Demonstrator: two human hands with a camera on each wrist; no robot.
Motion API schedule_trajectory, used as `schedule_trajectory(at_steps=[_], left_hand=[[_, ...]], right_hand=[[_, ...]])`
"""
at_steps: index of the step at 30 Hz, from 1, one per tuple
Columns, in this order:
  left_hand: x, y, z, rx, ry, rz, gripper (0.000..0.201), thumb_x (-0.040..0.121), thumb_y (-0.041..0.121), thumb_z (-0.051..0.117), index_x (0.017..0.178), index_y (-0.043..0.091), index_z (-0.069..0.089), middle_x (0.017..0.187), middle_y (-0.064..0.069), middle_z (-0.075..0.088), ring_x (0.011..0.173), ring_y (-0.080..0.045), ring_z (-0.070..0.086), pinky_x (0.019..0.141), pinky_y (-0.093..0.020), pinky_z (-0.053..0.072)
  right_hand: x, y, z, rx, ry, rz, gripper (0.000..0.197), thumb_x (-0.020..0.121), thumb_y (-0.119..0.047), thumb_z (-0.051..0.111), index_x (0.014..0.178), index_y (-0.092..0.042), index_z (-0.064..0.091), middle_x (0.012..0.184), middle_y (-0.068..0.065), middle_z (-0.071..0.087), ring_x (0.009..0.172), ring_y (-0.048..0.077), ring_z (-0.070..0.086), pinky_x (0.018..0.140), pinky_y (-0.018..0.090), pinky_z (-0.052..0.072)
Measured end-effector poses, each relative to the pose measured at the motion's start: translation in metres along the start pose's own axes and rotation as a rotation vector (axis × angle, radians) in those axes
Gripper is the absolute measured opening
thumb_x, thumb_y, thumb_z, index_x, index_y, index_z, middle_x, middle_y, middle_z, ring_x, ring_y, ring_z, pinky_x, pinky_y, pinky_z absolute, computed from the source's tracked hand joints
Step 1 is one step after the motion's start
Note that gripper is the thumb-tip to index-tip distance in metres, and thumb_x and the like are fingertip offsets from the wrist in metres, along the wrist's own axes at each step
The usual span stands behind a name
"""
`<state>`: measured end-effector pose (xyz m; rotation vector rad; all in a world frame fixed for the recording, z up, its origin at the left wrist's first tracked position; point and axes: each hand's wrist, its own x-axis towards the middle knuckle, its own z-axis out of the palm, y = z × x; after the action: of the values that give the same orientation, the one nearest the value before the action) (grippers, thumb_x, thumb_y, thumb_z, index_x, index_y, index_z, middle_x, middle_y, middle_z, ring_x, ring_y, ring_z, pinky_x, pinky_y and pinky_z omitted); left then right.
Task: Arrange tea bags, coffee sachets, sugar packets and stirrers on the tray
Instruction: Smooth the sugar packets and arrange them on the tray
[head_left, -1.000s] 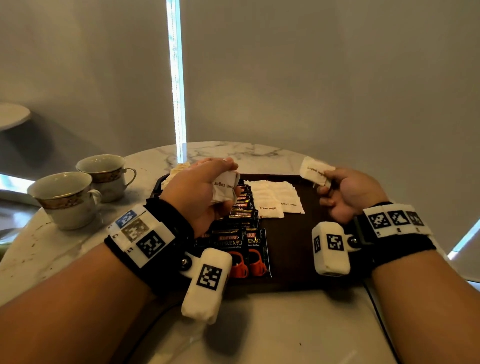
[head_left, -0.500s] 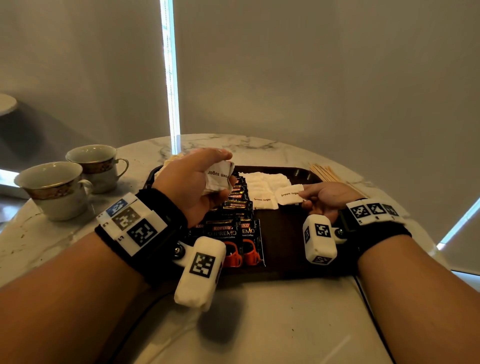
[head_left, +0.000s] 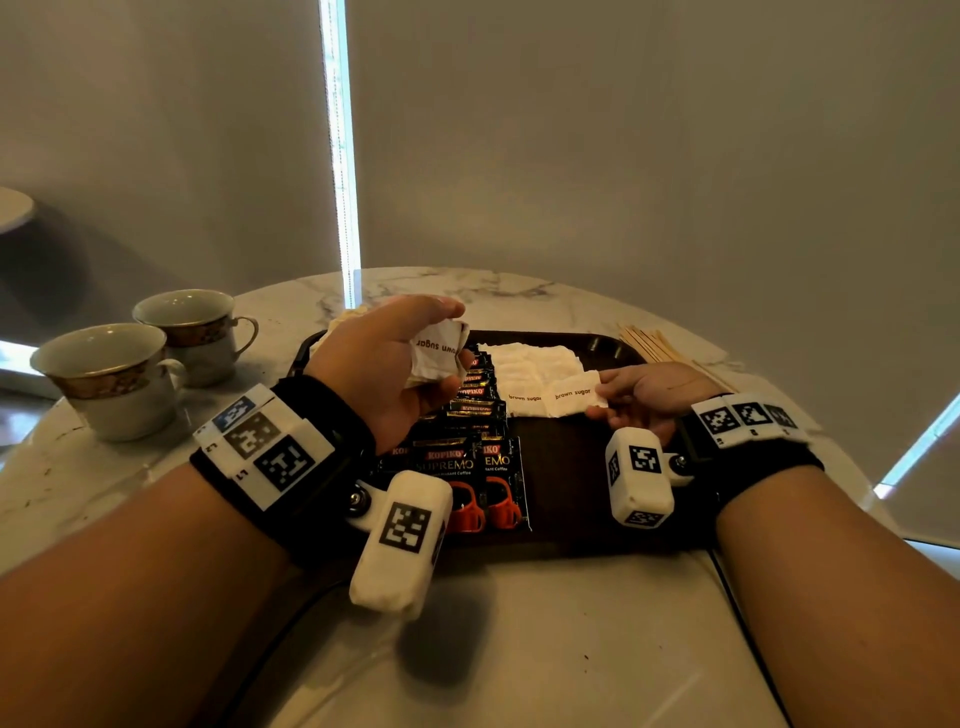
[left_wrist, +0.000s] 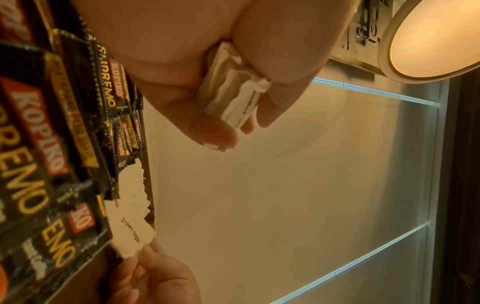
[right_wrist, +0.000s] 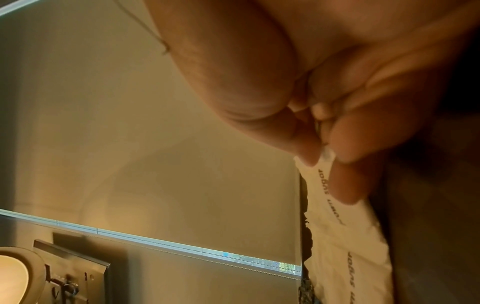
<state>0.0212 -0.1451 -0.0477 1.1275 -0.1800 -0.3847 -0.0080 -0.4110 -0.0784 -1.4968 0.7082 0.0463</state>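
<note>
My left hand (head_left: 415, 364) hovers above the dark tray (head_left: 576, 483) and grips a small bundle of white brown-sugar packets (head_left: 436, 353), seen edge-on in the left wrist view (left_wrist: 233, 98). My right hand (head_left: 613, 400) pinches one brown-sugar packet (head_left: 574, 397) by its right end, low over the tray beside the white sugar packets (head_left: 530, 364) laid there; the right wrist view shows thumb and finger on that packet (right_wrist: 327, 185). Black Kopiko coffee sachets (head_left: 470, 447) lie in an overlapping row on the tray's left half. Wooden stirrers (head_left: 660, 345) lie on the table past the tray's far right corner.
Two cream teacups (head_left: 111, 374) (head_left: 195, 332) stand at the table's left. Pale paper items (head_left: 343, 325) lie at the tray's far left corner, partly behind my left hand. The round marble table (head_left: 545, 649) ends close behind the tray, with blinds beyond.
My right hand came down and leftward from above the tray's right side, bringing its packet next to the laid sugar packets. My left hand kept its bundle above the sachets.
</note>
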Motion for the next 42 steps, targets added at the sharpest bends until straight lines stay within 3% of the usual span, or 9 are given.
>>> schedule_trajectory(at_steps=[6, 14, 18, 25, 27, 30, 34, 37, 42], left_hand=[[-0.002, 0.001, 0.001, -0.02, -0.007, -0.012, 0.026, 0.09, 0.02, 0.069, 0.112, 0.006, 0.067, 0.101, -0.014, 0.06, 0.074, -0.023, 0.063, 0.048, -0.023, 0.05], [-0.001, 0.002, -0.003, -0.071, -0.065, -0.034, 0.021, 0.09, 0.012, 0.054, 0.104, 0.007, 0.068, 0.11, -0.017, 0.057, 0.083, -0.027, 0.062, 0.053, -0.027, 0.053], [0.0, 0.003, -0.003, -0.099, -0.077, -0.039, 0.03, 0.088, 0.004, 0.042, 0.102, 0.006, 0.068, 0.117, -0.02, 0.055, 0.089, -0.03, 0.063, 0.058, -0.03, 0.055], [-0.003, 0.002, 0.0, -0.118, -0.125, -0.063, 0.037, 0.092, -0.002, 0.036, 0.114, 0.007, 0.065, 0.12, -0.025, 0.056, 0.1, -0.038, 0.07, 0.081, -0.04, 0.06], [-0.004, 0.002, 0.0, -0.105, -0.172, -0.07, 0.038, 0.095, -0.003, 0.038, 0.12, 0.01, 0.063, 0.122, -0.024, 0.058, 0.097, -0.035, 0.072, 0.079, -0.043, 0.061], [-0.005, 0.002, 0.001, -0.09, -0.222, -0.061, 0.042, 0.096, -0.002, 0.044, 0.134, 0.009, 0.057, 0.119, -0.022, 0.063, 0.076, -0.025, 0.073, 0.071, -0.042, 0.062], [-0.005, 0.001, 0.005, -0.083, -0.188, -0.024, 0.027, 0.095, -0.002, 0.053, 0.119, 0.008, 0.062, 0.099, -0.017, 0.069, 0.065, -0.019, 0.071, 0.059, -0.031, 0.061], [-0.005, 0.0, 0.005, -0.069, -0.175, -0.021, 0.018, 0.095, -0.001, 0.055, 0.106, 0.012, 0.061, 0.089, -0.012, 0.072, 0.065, -0.02, 0.071, 0.055, -0.029, 0.06], [-0.005, -0.003, 0.005, 0.004, -0.193, -0.027, 0.023, 0.095, -0.001, 0.057, 0.115, 0.009, 0.057, 0.097, -0.016, 0.07, 0.068, -0.021, 0.072, 0.06, -0.032, 0.06]], right_hand=[[-0.005, 0.0, 0.001, 0.007, 0.045, -0.001, 0.021, 0.099, -0.007, 0.054, 0.119, -0.001, 0.059, 0.099, 0.019, 0.071, 0.055, 0.018, 0.07, 0.042, 0.023, 0.053], [-0.013, -0.002, 0.001, -0.001, 0.051, -0.015, 0.017, 0.096, -0.017, 0.059, 0.109, -0.007, 0.061, 0.076, 0.013, 0.074, 0.058, 0.021, 0.069, 0.042, 0.022, 0.048], [-0.013, -0.002, 0.002, -0.021, 0.095, -0.015, 0.018, 0.093, -0.021, 0.063, 0.108, -0.009, 0.063, 0.094, 0.01, 0.06, 0.069, 0.021, 0.064, 0.046, 0.024, 0.046], [-0.019, -0.006, 0.004, 0.19, 0.071, -0.193, 0.019, 0.093, -0.02, 0.063, 0.108, -0.01, 0.061, 0.078, 0.005, 0.054, 0.059, 0.015, 0.052, 0.041, 0.021, 0.036], [-0.03, -0.011, 0.011, 0.281, -0.044, -0.265, 0.019, 0.089, -0.021, 0.065, 0.104, -0.011, 0.061, 0.073, 0.003, 0.054, 0.056, 0.014, 0.05, 0.041, 0.02, 0.034], [-0.049, -0.012, 0.03, 0.263, -0.214, -0.344, 0.026, 0.077, -0.03, 0.067, 0.097, -0.013, 0.066, 0.07, 0.0, 0.058, 0.057, 0.013, 0.053, 0.044, 0.021, 0.035], [-0.058, -0.005, 0.053, 0.152, -0.331, -0.441, 0.03, 0.076, -0.028, 0.076, 0.098, -0.011, 0.065, 0.076, 0.001, 0.063, 0.06, 0.014, 0.058, 0.049, 0.024, 0.038], [-0.062, -0.002, 0.062, 0.153, -0.355, -0.474, 0.022, 0.075, -0.025, 0.077, 0.09, -0.013, 0.066, 0.076, 0.002, 0.066, 0.061, 0.016, 0.059, 0.054, 0.027, 0.038], [-0.064, -0.002, 0.068, 0.179, -0.261, -0.532, 0.008, 0.085, -0.013, 0.067, 0.091, -0.009, 0.064, 0.069, 0.002, 0.066, 0.057, 0.015, 0.056, 0.046, 0.024, 0.038]])
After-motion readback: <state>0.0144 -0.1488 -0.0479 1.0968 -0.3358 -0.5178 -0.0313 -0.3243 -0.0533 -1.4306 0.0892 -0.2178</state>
